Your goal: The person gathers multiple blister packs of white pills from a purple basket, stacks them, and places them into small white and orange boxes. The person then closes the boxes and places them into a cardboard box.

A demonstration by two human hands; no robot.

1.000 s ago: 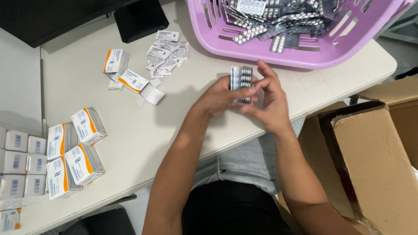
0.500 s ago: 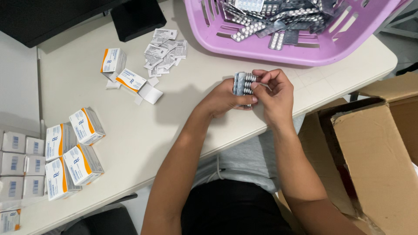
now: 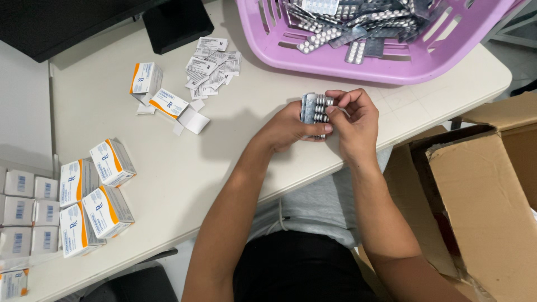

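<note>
White and smooth, the bench is carrying everything, and going from its left edge, small white-and-orange cardboard cartons are lying in a loose cluster; further along, an opened carton is resting flap-out beside a scatter of folded paper leaflets; at the centre the left hand is cupping a stack of blister strips just above the bench's near edge, its fingers clamped round the stack's back and sides; the right hand is pinching the stack's front, fingers closed on its edge, apparently squaring the strips together; evening them up is calling for a light, steady pinch, since the foil looks slick and stiff; beyond, a lilac slotted plastic basket is holding many more silvery strips; at far right, a brown corrugated box is standing open.
</note>
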